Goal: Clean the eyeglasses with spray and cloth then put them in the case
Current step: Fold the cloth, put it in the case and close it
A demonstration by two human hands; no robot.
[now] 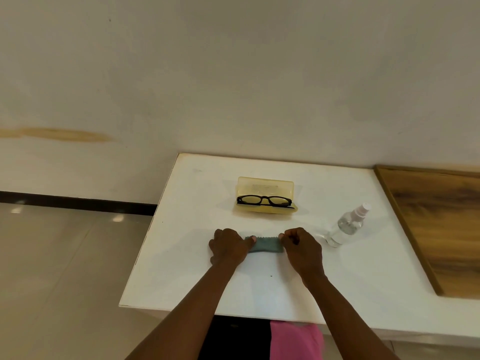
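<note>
Both grips closed: left hand (228, 246) and right hand (301, 245) pinching opposite ends of grey-green cloth (265, 245) flat on white bench (181, 255). Beyond, black eyeglasses (265, 200) resting in open yellow case (265, 187). Spray bottle (346, 226) just right of right hand.

**Pale room, a few spots of colour**

White table (259, 289), off-white wall (233, 74) with a tan smear at left. The case (265, 187) is translucent yellow — black-framed eyeglasses (264, 200) in it. The cloth (266, 246) is grey-green; the spray bottle (346, 226) clear, white-capped. Brown wood-grain board (441, 224) at right — pink fabric (296, 341) at bottom.
</note>
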